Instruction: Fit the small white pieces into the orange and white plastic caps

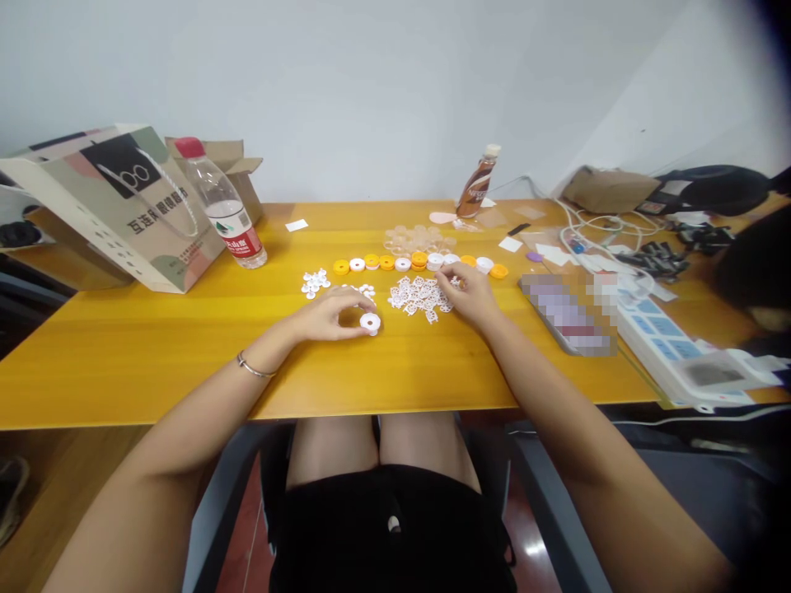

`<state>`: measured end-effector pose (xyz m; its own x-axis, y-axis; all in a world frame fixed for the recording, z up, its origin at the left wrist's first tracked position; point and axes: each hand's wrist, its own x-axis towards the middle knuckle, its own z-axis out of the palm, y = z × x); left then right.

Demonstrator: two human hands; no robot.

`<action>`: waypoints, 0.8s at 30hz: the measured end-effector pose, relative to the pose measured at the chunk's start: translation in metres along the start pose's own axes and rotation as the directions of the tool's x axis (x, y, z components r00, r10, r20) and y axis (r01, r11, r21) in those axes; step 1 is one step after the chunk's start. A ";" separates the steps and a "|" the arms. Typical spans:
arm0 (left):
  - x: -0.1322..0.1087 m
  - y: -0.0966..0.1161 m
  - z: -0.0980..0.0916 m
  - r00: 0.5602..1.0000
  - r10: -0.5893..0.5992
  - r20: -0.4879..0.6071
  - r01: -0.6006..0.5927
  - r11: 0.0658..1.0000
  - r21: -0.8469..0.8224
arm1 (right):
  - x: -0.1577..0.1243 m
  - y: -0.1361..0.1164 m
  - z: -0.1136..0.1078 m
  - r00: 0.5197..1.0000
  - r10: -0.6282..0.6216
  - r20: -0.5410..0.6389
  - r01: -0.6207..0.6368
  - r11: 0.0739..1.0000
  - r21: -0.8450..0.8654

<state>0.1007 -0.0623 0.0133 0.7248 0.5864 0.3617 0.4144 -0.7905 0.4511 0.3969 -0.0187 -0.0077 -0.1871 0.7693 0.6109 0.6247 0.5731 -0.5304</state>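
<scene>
My left hand grips a white round piece with a hole in its middle, between thumb and fingers just above the table. My right hand is bent with fingertips together at the right edge of a pile of white openwork pieces. Whatever those fingertips hold is too small to make out. Behind the pile runs a row of orange and white round discs. Small white pieces lie in a heap left of my left hand, with others partly hidden behind it.
Clear round parts lie behind the row. A water bottle, paper bag and cardboard box stand at left. A brown drink bottle is at the back. Phone, power strip and cables occupy the right.
</scene>
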 end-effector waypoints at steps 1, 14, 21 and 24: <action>0.000 0.001 0.000 1.000 0.003 0.018 -0.003 1.000 -0.002 | 0.000 0.000 0.000 1.000 0.002 -0.003 -0.002 1.000 0.001; 0.002 -0.002 0.008 0.986 0.027 0.162 -0.036 0.998 0.050 | -0.001 0.001 0.001 1.000 0.014 -0.005 -0.014 1.000 0.007; 0.003 -0.001 0.013 0.989 0.059 0.138 -0.074 0.991 0.109 | -0.001 -0.001 0.001 1.000 -0.007 0.009 0.007 1.000 0.001; 0.003 0.001 0.015 0.989 0.065 0.135 -0.083 0.987 0.136 | 0.000 -0.002 0.001 1.000 -0.015 0.017 0.015 1.000 0.001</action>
<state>0.1116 -0.0639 0.0026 0.8175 0.5050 0.2770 0.4236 -0.8530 0.3048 0.3949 -0.0199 -0.0075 -0.2096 0.7651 0.6089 0.6211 0.5851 -0.5214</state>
